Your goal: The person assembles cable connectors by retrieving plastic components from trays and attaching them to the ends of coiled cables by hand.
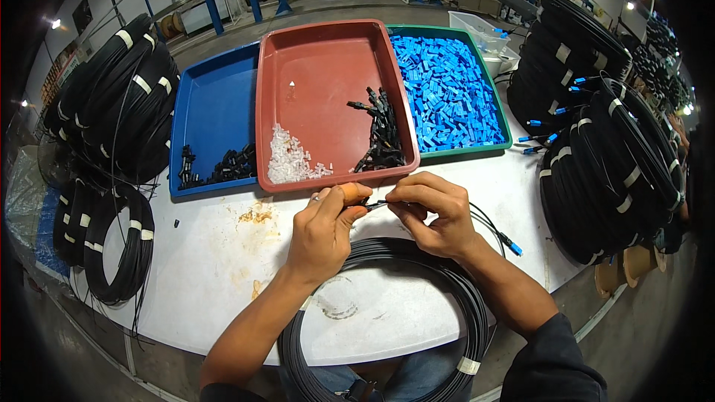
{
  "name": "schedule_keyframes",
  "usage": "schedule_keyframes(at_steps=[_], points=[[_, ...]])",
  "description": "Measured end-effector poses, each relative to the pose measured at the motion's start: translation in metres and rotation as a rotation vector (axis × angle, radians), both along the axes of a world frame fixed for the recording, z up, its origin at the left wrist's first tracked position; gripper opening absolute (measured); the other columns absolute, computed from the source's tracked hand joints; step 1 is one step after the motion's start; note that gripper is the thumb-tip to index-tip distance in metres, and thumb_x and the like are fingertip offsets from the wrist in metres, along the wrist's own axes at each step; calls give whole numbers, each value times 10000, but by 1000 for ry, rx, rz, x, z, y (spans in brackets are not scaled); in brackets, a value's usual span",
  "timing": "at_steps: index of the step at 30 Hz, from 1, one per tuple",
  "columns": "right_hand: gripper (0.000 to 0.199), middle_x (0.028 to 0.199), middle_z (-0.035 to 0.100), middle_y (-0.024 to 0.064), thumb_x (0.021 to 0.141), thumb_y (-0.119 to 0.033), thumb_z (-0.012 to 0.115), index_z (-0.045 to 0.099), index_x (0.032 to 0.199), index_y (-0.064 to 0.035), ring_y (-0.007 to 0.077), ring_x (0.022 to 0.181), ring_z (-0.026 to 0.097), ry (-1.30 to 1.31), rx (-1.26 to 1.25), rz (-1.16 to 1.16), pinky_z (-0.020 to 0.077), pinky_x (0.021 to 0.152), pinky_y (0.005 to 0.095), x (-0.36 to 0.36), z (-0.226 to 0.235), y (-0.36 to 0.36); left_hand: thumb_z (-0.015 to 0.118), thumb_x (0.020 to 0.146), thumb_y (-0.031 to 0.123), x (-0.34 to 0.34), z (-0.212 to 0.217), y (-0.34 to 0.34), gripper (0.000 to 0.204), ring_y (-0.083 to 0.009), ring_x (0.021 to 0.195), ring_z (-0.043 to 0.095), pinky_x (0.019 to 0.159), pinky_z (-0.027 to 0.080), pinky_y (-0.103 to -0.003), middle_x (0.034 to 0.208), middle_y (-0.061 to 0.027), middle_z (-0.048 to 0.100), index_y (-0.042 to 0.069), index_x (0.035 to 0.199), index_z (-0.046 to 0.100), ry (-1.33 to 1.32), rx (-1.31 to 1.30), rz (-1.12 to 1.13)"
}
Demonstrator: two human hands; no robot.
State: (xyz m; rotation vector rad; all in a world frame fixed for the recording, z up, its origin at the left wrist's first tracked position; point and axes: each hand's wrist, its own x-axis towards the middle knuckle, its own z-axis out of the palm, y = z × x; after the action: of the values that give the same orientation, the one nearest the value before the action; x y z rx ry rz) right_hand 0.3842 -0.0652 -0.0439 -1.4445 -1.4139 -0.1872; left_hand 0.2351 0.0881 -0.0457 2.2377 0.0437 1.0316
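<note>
Close to the red tray's front wall, both my hands meet over a coil of black cable (477,290). My left hand (316,234), with an orange covering on one finger, is closed in a pinch on a small dark piece at the cable's end; its exact kind is hidden by the fingers. Thumb and fingers of my right hand (439,216) pinch the thin black cable just beside it. The coil, bound with white tape, lies partly on the table and overhangs its front edge above my lap. Right of my right hand, a blue-tipped connector (512,245) ends another cable stretch.
Ahead stand a blue tray (216,97) with black parts, a red tray (320,52) with clear sleeves and black connectors, and a green tray (500,115) full of blue connector pieces. Cable coils (112,104) pile up at left; more coils (614,179) stand at right.
</note>
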Motion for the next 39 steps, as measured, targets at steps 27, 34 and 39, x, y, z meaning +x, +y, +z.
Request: schedule_keyframes(at_steps=[27,34,39], points=[[235,919,707,53,754,54,791,768,967,-43,79,622,609,-130,5,29,465,491,220,1,0,3,672,867,-125,0,3,-1,235,-259,856,739,751,595,-323,968,-167,733,-50,1089,683,-15,82,-36],[221,884,717,57,742,-14,868,772,936,-58,155,691,703,-244,34,2,553,535,260,5,-3,2,671,872,-123,0,3,-2,203,-253,836,734,730,598,-323,964,-168,733,-59,1065,674,-9,90,-50],[201,860,724,54,740,-36,875,770,910,-59,179,697,724,-281,27,-20,579,550,280,4,-1,1,673,887,-103,2,-3,-5,186,-234,807,733,722,596,-319,945,-159,734,-51,1066,672,-57,-89,-44]])
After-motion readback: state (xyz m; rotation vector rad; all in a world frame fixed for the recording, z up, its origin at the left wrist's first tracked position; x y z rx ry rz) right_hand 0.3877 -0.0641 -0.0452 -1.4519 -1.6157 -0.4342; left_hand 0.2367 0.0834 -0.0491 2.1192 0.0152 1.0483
